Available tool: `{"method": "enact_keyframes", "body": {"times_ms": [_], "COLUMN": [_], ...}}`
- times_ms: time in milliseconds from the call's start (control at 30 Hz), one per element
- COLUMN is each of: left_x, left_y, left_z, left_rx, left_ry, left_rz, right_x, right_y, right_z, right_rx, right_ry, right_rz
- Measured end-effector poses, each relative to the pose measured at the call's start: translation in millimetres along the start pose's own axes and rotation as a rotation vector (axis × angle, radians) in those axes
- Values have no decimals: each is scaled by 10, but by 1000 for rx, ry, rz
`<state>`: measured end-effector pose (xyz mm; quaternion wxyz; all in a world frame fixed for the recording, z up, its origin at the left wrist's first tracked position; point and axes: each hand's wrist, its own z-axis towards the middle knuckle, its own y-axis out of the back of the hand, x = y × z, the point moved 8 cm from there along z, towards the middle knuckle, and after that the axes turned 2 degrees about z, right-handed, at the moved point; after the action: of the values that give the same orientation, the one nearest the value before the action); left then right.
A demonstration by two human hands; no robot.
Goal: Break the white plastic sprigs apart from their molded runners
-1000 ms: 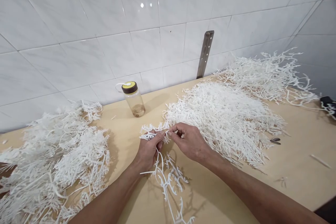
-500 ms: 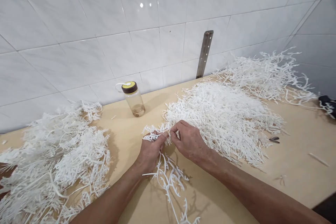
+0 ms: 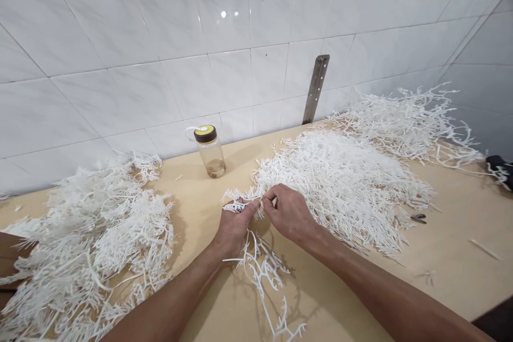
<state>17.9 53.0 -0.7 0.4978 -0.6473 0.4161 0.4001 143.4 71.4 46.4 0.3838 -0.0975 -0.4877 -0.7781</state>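
My left hand (image 3: pixel 233 231) is closed around white branched plastic sprigs (image 3: pixel 236 206), which stick out above its thumb. From below that hand, a longer sprig with forked tips (image 3: pixel 262 295) hangs down over the table. My right hand (image 3: pixel 292 215) meets the left thumb tip, with its thumb and index finger pinched at the end of the sprigs. Whatever lies between those fingertips is too small to make out clearly. Just beyond the right hand spreads a dense heap of small white plastic pieces (image 3: pixel 340 176).
Left on the wooden table (image 3: pixel 192 214) sits a big tangled pile of white sprigs (image 3: pixel 116 224); another pile (image 3: pixel 412 117) is at back right. A clear bottle (image 3: pixel 212 157) stands near the tiled wall. A metal bracket (image 3: pixel 316 91) leans there. Small dark clippers (image 3: pixel 419 218) lie at right.
The camera view has shifted slightly, so the scene sits a little lower and further right. Both hands keep nearly the same pinching pose on the sprigs.
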Motion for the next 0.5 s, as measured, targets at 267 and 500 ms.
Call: {"method": "enact_keyframes", "body": {"times_ms": [267,500], "left_x": [-45,85], "left_y": [0,27], "left_z": [-38,1], "left_rx": [6,48], "left_ry": [-45,-21], "left_rz": [5,31], "right_x": [-69,-396], "right_y": [-10,351], "right_z": [40,162], "right_rx": [-29,-212], "right_ry": [-1,-70], "right_rz": [3,-70]}}
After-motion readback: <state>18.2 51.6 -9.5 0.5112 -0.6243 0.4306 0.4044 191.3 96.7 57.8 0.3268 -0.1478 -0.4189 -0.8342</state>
